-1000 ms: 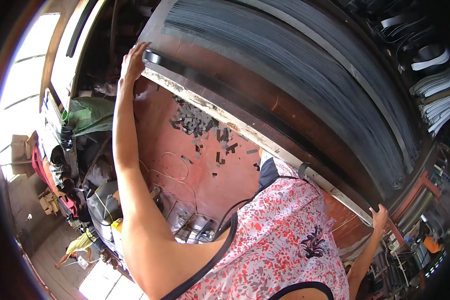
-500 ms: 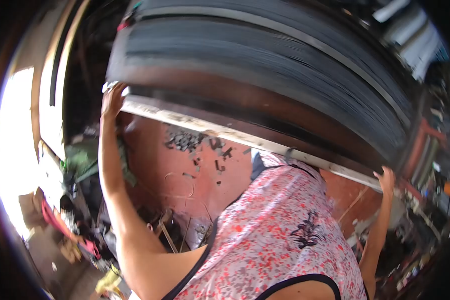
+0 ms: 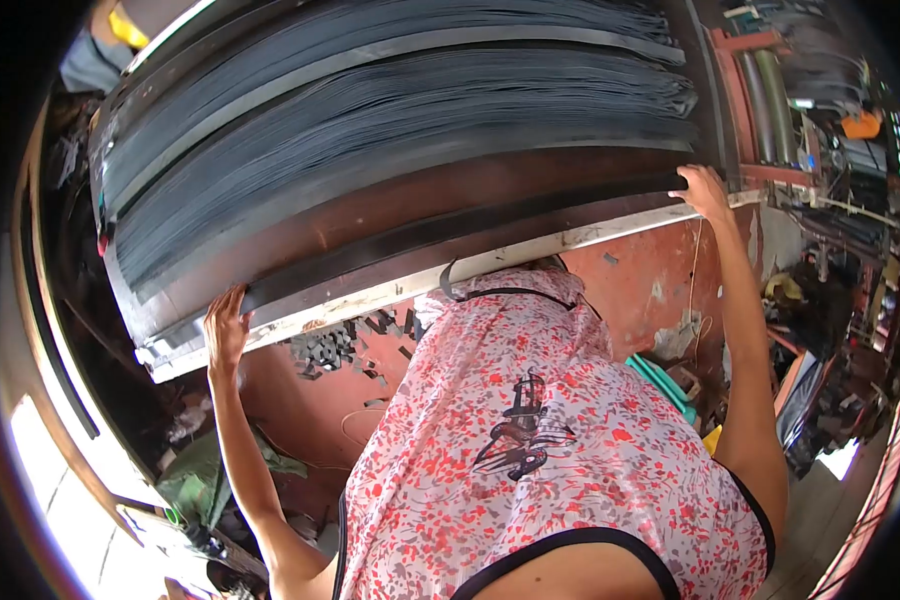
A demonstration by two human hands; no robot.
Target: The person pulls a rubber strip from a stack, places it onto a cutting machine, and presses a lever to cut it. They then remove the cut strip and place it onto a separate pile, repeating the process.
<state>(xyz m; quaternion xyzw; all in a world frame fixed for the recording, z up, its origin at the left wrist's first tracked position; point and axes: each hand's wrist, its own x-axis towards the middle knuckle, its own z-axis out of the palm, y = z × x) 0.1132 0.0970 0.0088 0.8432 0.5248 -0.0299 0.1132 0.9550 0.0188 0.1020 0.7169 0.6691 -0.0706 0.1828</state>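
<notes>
A long black strip (image 3: 450, 225) of flexible-looking material lies along the front of the dark brown table (image 3: 490, 175). At its left end, my left hand (image 3: 228, 325) is closed, with fingertips and thumb on either side of the strip. My right hand (image 3: 707, 192) pinches the opposite end between thumb and fingers. Behind the strip lie long stacks of similar dark grey strips (image 3: 400, 110), parallel to the table's front edge. A short dark scrap (image 3: 449, 280) hangs over the whitish front edge, close to my shirt.
Cut dark pieces (image 3: 330, 347) are scattered on the red floor (image 3: 280, 400) below the table. At the right stands a red frame with rolls (image 3: 767, 108). A green bundle (image 3: 192, 480) lies at lower left; a teal object (image 3: 662, 387) is by my right side.
My view has turned, so the table now slopes up to the right. Both hands remain at the ends of the black strip, and the picture is sharper.
</notes>
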